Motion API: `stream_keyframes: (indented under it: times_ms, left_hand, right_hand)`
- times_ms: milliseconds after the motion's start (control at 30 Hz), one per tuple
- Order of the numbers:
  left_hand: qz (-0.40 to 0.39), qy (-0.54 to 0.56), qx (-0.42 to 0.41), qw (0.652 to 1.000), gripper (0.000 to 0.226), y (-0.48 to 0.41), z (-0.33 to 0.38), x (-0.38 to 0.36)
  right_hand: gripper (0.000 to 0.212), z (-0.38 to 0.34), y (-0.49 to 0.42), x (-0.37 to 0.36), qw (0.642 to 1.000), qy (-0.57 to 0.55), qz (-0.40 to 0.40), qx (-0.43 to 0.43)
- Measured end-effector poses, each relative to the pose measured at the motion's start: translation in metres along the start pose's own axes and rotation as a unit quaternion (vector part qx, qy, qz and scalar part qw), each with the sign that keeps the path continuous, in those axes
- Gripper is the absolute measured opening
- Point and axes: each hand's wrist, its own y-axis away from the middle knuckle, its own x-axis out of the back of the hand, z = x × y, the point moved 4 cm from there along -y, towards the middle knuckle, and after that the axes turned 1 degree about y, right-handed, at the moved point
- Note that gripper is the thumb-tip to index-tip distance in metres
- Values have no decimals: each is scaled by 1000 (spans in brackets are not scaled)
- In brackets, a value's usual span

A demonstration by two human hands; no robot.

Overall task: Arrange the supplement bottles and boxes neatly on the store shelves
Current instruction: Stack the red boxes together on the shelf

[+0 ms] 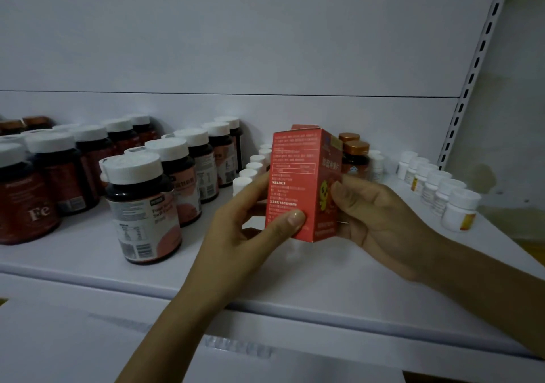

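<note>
A red supplement box (pixel 298 176) with small white print stands upright just above the white shelf (pixel 295 276), held between both hands. My left hand (pixel 250 229) grips its left side, thumb across the lower front. My right hand (pixel 371 208) holds its right face with curled fingers. Behind the box stand two dark bottles with copper caps (pixel 355 154). Several dark bottles with white caps (pixel 141 202) and red or pink labels fill the shelf's left half.
A row of small white-capped bottles (pixel 250 173) runs back just left of the box. More small white bottles (pixel 448 200) line the shelf's right side near the slotted upright (pixel 472 67). The shelf's front strip below my hands is bare.
</note>
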Motion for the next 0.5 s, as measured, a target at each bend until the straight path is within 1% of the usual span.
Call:
stream_keyframes:
  times_ms: [100, 167, 200, 267, 333, 400, 500]
  left_hand:
    - [-4, -2, 10, 1000, 56, 1, -3, 0]
    - [-21, -15, 26, 999, 65, 0, -5, -2]
    - [-30, -24, 34, 999, 65, 0, -7, -3]
    - [-42, -59, 45, 996, 59, -1, -13, -5]
    - [-31, -125, 38, 991, 56, -2, -16, -5]
    - [-13, -162, 39, 986, 70, -3, -17, -5]
    - [-15, -190, 44, 981, 92, -5, -18, -9]
  right_hand:
    - [35, 0, 1, 0, 1000, 12, 7, 3]
    - [41, -2, 1, 1, 999, 42, 12, 10]
    - [44, -3, 2, 1, 998, 60, 14, 12]
    - [50, -3, 2, 5, 992, 121, 37, 26]
    - [58, -2, 2, 11, 968, 232, 85, 42]
    - [66, 2, 0, 13, 945, 306, 107, 35]
    - [72, 9, -5, 16, 940, 322, 112, 26]
